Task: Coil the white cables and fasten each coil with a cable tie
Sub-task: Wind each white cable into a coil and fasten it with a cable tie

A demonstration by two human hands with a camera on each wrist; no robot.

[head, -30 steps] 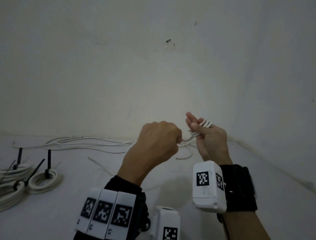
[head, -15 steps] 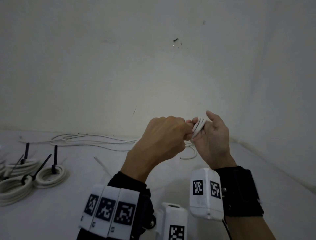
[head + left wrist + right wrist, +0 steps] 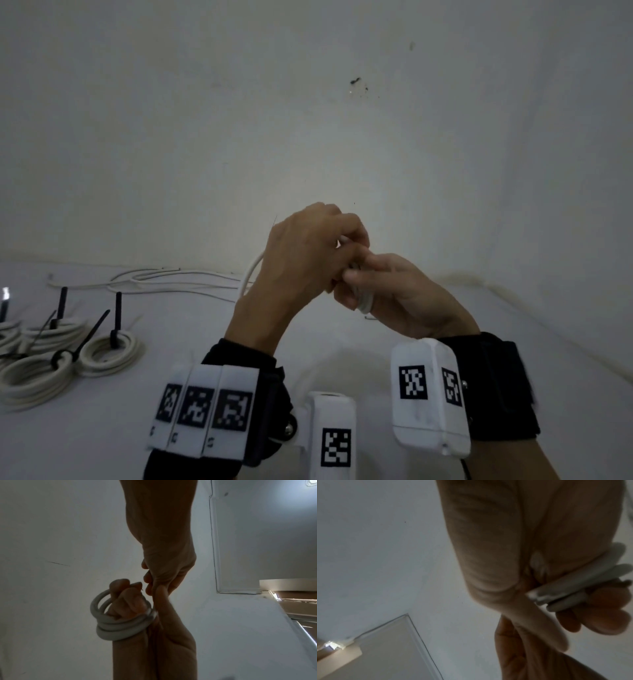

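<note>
You work in bare indoor room, likely home: plain white wall [image 3: 308,137] with scuff marks far, white floor-like surface [image 3: 513,359] meeting it in corner right, ceiling light [image 3: 311,481] overhead, tied cable coils [image 3: 106,351] near left.

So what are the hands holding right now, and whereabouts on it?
The right hand has the white cable coil looped round its fingers. The left hand grips the cable's loose run beside the coil, its exact hold hidden.
</note>
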